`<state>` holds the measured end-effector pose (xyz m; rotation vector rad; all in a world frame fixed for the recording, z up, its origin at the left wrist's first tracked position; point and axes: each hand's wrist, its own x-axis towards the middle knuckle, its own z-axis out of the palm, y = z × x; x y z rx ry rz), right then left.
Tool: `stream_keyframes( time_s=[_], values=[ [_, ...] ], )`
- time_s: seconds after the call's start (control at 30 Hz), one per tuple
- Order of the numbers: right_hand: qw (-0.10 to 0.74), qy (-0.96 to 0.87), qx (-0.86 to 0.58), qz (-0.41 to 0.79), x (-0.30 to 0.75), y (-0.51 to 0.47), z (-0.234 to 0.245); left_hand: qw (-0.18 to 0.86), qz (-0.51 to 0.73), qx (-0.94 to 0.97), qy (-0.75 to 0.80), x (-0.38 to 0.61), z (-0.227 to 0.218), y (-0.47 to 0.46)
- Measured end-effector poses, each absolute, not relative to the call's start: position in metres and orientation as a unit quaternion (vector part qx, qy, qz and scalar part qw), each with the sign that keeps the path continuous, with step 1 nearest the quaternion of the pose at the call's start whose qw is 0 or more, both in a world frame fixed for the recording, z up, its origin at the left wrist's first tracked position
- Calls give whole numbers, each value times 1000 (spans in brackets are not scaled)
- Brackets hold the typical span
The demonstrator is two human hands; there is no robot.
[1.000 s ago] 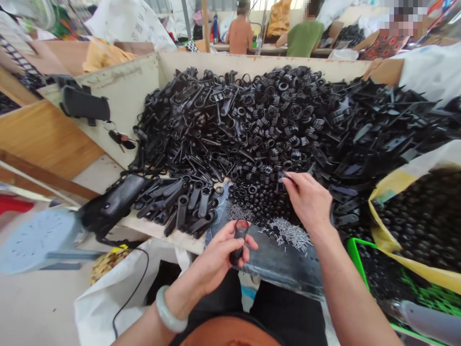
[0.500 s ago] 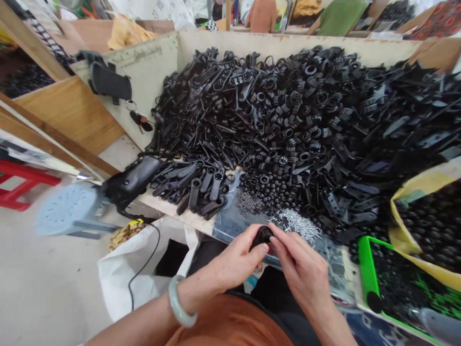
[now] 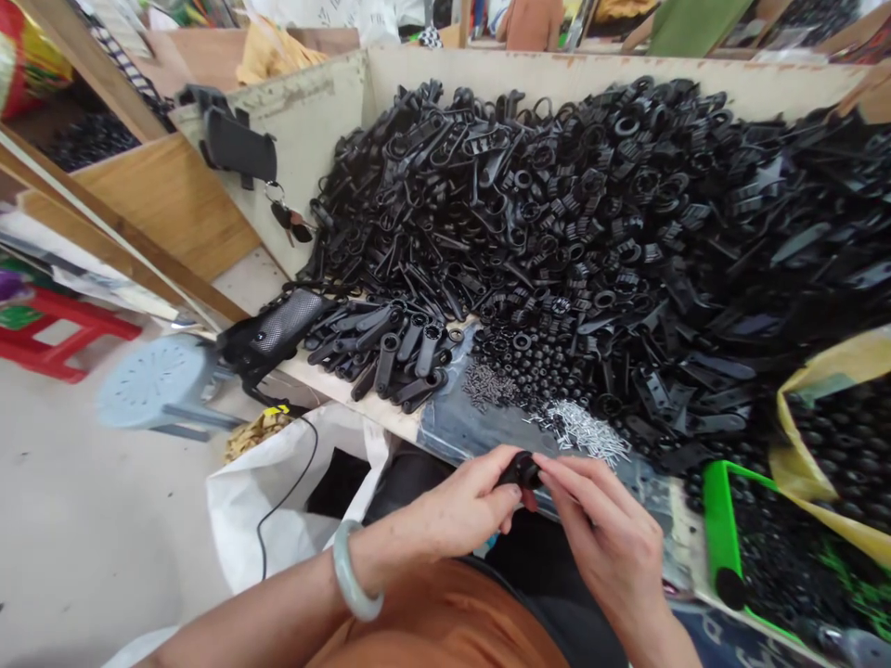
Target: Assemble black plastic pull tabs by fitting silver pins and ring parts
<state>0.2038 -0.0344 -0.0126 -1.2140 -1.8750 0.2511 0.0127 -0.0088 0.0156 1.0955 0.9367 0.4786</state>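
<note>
A small black plastic part (image 3: 522, 470) with a rounded end is held in front of my body, above the table's front edge. My left hand (image 3: 480, 496) is closed around it, thumb on the near side. The fingertips of my right hand (image 3: 602, 515) pinch at the part's right end; whether they hold a separate tiny piece cannot be made out. Just beyond my hands lie a heap of silver pins (image 3: 583, 432), a patch of small dark grey pieces (image 3: 489, 384) and round black beads (image 3: 547, 357). Flat black handles with ring ends (image 3: 428, 351) lie to the left.
A large heap of black plastic parts (image 3: 501, 195) fills the walled table. At right stand a green tray (image 3: 720, 520) and a yellow-edged bag (image 3: 790, 455). A white sack (image 3: 237, 520), a blue stool (image 3: 157, 380) and a black mesh pouch (image 3: 289, 325) are at left. Keys (image 3: 289, 221) hang from the wall.
The view has shifted, so the scene sits slightly farther right. Both hands stay together at the black part, whose rounded end has turned a little toward my right fingertips.
</note>
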Motion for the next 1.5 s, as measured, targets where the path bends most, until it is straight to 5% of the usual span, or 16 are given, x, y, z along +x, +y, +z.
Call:
stream_keyframes(
  time_s=[0.47, 0.7, 1.0, 1.5],
  values=[
    [411, -761, -494, 88, 199, -47, -9, 602, 202, 612, 472, 15, 18, -15],
    [417, -710, -539, 180, 194, -60, -5, 542, 179, 700, 430, 2, 18, -23],
    [396, -773, -484, 105, 199, -71, -14, 561, 130, 696, 429, -3, 22, -32],
    [418, -748, -476, 197, 196, -72, -13, 580, 125, 694, 406, -4, 15, -32]
  ],
)
